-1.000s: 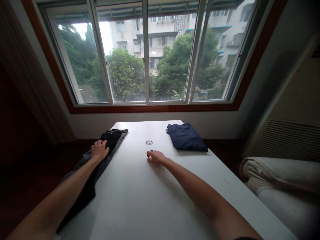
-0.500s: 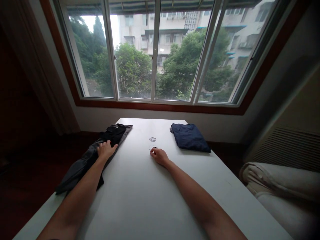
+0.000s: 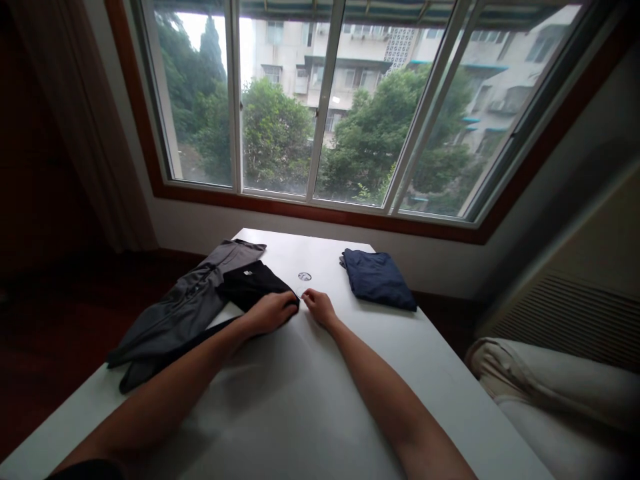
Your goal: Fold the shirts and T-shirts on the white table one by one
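Observation:
My left hand [image 3: 270,312] is closed on the edge of a black garment [image 3: 247,285] that lies on the white table [image 3: 300,400], stretched toward the middle. Under it and to the left lies a grey garment [image 3: 185,310], hanging partly over the table's left edge. My right hand [image 3: 319,307] rests on the table just right of the left hand, fingers curled in a pinch at the black garment's corner; what it holds is too small to make out. A small round hole [image 3: 305,276] sits in the tabletop just beyond both hands.
A folded dark blue garment [image 3: 377,279] lies at the far right of the table. A wide window [image 3: 320,107] fills the wall behind. A pale cushion or sofa arm [image 3: 550,387] stands at the right. Dark floor lies to the left.
My left hand has pulled the black garment off the grey one, rightward to the table's middle, meeting my right hand. The right hand has barely moved.

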A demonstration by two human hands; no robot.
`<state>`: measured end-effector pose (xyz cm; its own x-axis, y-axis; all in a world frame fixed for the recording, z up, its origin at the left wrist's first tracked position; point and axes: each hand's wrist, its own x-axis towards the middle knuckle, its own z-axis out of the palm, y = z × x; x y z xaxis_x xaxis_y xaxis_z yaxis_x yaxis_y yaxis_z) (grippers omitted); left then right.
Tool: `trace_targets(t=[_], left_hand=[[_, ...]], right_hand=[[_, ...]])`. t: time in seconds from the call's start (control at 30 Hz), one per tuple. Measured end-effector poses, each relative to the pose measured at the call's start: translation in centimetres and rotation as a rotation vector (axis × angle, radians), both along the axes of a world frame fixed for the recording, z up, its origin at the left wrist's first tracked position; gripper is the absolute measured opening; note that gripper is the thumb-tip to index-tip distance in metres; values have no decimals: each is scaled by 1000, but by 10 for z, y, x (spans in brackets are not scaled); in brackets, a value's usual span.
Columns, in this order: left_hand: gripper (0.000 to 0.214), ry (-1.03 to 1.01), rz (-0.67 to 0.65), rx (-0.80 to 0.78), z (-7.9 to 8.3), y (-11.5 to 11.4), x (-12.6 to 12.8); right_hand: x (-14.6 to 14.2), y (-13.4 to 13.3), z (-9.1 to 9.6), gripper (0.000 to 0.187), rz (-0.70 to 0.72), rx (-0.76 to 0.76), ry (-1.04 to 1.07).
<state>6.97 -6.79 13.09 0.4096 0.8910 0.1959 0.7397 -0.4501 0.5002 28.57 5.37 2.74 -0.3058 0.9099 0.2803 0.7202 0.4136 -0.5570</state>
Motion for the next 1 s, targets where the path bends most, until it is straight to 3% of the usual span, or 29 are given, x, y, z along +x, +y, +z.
trace_targets(t=[0.07,0.1,0.13,0.23,0.33,0.43,0.53,0.6,0.73,0.87,1.0], left_hand=[[34,23,-387,-90,-2,-22,23],[33,47,-494,-107,-7,-30,30],[30,73,-520,-95,-13,-34,34],[24,167,-279,24,-42,-25,31],[20,284,21,24,-69,2,10],[23,367,223,34,-82,29,-21],[41,391,373,83,-86,44,-47],[48,388,412,87,-87,50,-58],[31,434,356,32,-90,58,-69],[23,425,356,5,-89,63,-76],[24,334,493,3,-79,66,-88]], right_hand=[[7,2,4,34,-73,-36,98],[10,3,5,36,-94,-58,129],[13,4,7,36,-106,-74,146],[17,4,10,33,-97,-42,160],[10,0,12,30,-43,35,115],[-2,-11,17,31,65,20,-30],[-10,-23,23,39,166,6,-199],[-13,-28,25,45,200,-1,-283],[-16,-28,22,39,146,-16,-310],[-9,-17,17,33,-11,24,-106],[21,3,16,38,-266,111,154]])
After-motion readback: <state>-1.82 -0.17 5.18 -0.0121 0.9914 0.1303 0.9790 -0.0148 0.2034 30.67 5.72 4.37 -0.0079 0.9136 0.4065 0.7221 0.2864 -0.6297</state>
